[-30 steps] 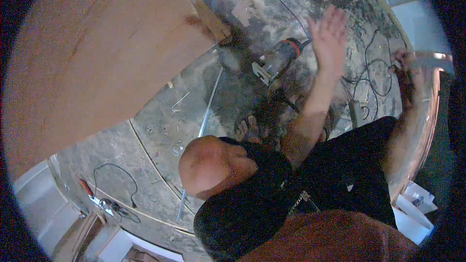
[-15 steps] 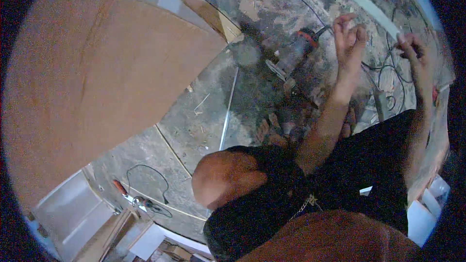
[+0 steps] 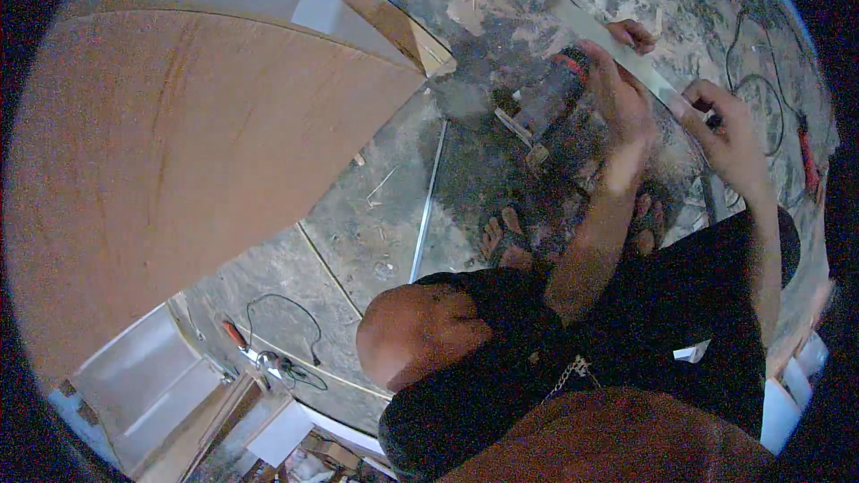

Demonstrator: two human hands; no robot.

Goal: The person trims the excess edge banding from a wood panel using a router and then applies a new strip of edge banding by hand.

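Observation:
A long pale flat strip (image 3: 646, 70) runs slantwise above the dusty floor at the upper right. My right hand (image 3: 729, 130) grips its near end. My left hand (image 3: 617, 98) is closed on its lower edge farther along, blurred by motion. Another hand (image 3: 632, 34) touches the strip beyond mine. Just under my left hand, a power tool (image 3: 553, 100) with a red and black body lies on the floor. My sandalled feet (image 3: 503, 241) and dark clothes fill the lower middle.
A large brown plywood sheet (image 3: 197, 161) covers the left half. A thin metal rod (image 3: 428, 206) lies on the concrete floor (image 3: 358, 215). Black cables (image 3: 756, 80) loop at the far right, and a red-handled tool with a cord (image 3: 234, 333) lies at lower left.
My left hand, spread open over the tool before, has closed on the strip. My right hand has come down onto the strip's near end. The view has shifted down and left.

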